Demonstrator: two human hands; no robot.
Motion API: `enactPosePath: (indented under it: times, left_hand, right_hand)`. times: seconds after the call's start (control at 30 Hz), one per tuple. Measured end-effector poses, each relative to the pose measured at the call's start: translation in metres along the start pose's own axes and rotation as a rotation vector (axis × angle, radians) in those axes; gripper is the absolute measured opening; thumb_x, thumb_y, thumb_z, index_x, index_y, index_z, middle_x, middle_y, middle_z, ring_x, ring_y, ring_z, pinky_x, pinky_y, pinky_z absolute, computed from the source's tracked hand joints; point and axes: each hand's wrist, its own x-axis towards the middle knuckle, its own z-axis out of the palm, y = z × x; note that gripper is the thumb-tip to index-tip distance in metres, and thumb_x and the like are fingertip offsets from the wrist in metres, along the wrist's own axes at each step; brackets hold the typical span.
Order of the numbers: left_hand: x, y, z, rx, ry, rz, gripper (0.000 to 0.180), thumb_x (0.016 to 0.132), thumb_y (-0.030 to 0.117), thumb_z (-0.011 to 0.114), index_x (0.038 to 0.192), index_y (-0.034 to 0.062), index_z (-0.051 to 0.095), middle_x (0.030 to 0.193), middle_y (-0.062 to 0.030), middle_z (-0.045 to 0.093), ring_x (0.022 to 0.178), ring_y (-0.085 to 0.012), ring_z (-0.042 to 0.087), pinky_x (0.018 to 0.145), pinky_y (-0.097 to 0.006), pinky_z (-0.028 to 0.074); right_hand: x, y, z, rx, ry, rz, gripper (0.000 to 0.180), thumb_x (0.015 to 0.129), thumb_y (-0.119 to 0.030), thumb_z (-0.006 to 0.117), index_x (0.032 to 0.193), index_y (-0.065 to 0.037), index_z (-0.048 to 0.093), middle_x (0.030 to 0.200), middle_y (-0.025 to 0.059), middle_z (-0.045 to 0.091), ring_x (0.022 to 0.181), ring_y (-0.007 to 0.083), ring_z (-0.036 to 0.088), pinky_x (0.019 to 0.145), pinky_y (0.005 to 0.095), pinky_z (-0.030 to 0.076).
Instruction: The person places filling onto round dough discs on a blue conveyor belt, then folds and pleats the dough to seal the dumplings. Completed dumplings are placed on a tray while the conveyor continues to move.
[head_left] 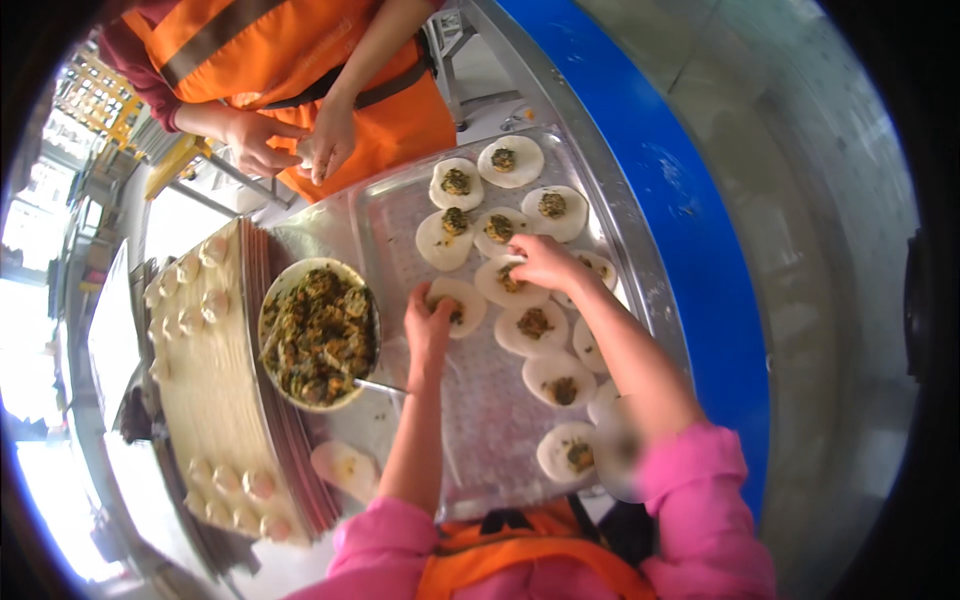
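My left hand [428, 318] rests its fingertips on a round white dough wrapper [466, 300] with green filling, lying on a metal tray [400, 215]. My right hand [545, 262] pinches the edge of another filled wrapper [500, 283] just to the right. Several more round wrappers, each topped with a dab of dark green filling, lie in rows across the tray, such as one [535, 325] below my right hand. A bowl of chopped green filling [318, 333] with a spoon handle [378, 386] stands left of my left hand.
A stack of boards [215, 400] at the left carries rows of folded dumplings. Another person in an orange apron [330, 120] stands across the tray, both hands together. A blue rail [680, 200] runs along the right. A loose wrapper [345, 467] lies near me.
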Motion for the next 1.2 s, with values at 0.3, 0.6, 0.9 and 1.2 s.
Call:
enactPosePath:
  times: [0.3,0.6,0.9,1.2]
  left_hand:
    - [0.001,-0.014,-0.016,-0.104,0.062,0.024,0.034,0.074,0.006,0.058,0.106,-0.0036,0.050,0.097,-0.0116,0.055,0.089,-0.0172,0.051,0.079,-0.027,0.042]
    - [-0.014,-0.007,-0.008,0.658,0.048,0.525,0.040,0.059,0.005,0.067,0.097,0.0031,0.054,0.093,-0.0148,0.055,0.087,-0.0313,0.053,0.078,-0.037,0.043]
    - [-0.015,-0.014,0.001,0.324,0.174,0.301,0.028,0.065,0.018,0.066,0.086,0.0009,0.059,0.084,-0.0162,0.058,0.079,-0.0302,0.055,0.071,-0.036,0.044]
    - [-0.021,-0.019,0.016,0.416,0.438,0.323,0.024,0.069,0.019,0.066,0.082,-0.0003,0.059,0.078,-0.0162,0.057,0.074,-0.0291,0.054,0.068,-0.037,0.044]
  right_hand:
    - [-0.142,0.021,-0.017,0.485,0.295,0.107,0.017,0.075,-0.010,0.061,0.085,0.000,0.052,0.080,0.0021,0.055,0.081,0.0093,0.052,0.070,0.0232,0.042]
    - [-0.369,0.059,-0.005,0.540,0.509,0.482,0.025,0.071,0.002,0.059,0.096,0.000,0.054,0.086,0.0040,0.059,0.080,0.0103,0.055,0.073,0.0234,0.044]
    - [-0.437,0.053,0.016,0.569,0.581,0.545,0.021,0.071,0.001,0.060,0.092,-0.001,0.055,0.083,0.0035,0.059,0.077,0.0104,0.055,0.070,0.0239,0.044]
    - [-0.447,0.047,0.014,0.474,0.584,0.563,0.019,0.070,-0.001,0.060,0.089,0.001,0.055,0.082,0.0049,0.059,0.076,0.0113,0.055,0.071,0.0243,0.044]
